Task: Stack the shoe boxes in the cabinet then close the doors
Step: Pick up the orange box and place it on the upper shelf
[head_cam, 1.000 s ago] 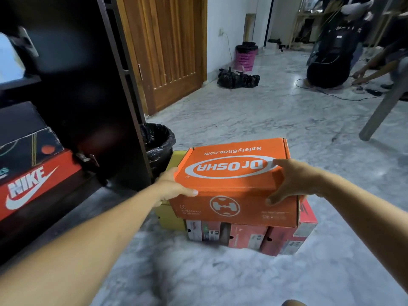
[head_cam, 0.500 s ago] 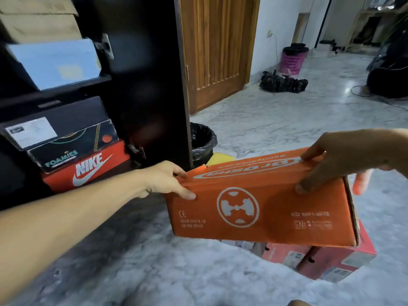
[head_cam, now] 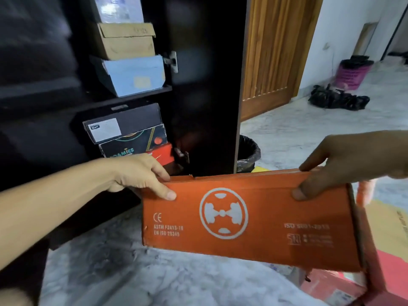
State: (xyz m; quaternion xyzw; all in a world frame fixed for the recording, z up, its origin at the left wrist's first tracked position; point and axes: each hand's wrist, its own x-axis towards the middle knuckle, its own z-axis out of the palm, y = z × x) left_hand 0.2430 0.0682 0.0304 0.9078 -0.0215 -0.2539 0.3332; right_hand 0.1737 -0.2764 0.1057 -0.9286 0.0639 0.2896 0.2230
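One orange shoe box [head_cam: 249,219] is up off the floor, held by two hands in front of the cabinet's [head_cam: 198,85] open lower compartment. The left hand [head_cam: 141,173] grips its upper left corner, thumb on the near face, fingers curled over the top edge. The right hand [head_cam: 344,160] grips the upper right corner the same way.

The dark cabinet holds six boxes that show. Above the shelf [head_cam: 132,96]: a pale blue box [head_cam: 134,74], a brown cardboard box [head_cam: 125,40] on it, and another pale box [head_cam: 119,7] at the top. Below the shelf: a black box with a white label [head_cam: 123,124], a black box with green lettering [head_cam: 132,142] under it, and a red box [head_cam: 161,153] at the bottom, partly hidden by the left hand.

On the floor [head_cam: 154,272] at the lower right lie more boxes, red ones [head_cam: 388,274] and a tan one [head_cam: 386,224]; their number cannot be told.

The floor is grey-white marble. A black-lined bin [head_cam: 248,155] stands just beside the cabinet's right side, a wooden door [head_cam: 276,51] behind it. Far right, a pink basket [head_cam: 351,74] and a black bundle [head_cam: 337,99] lie near the white wall.
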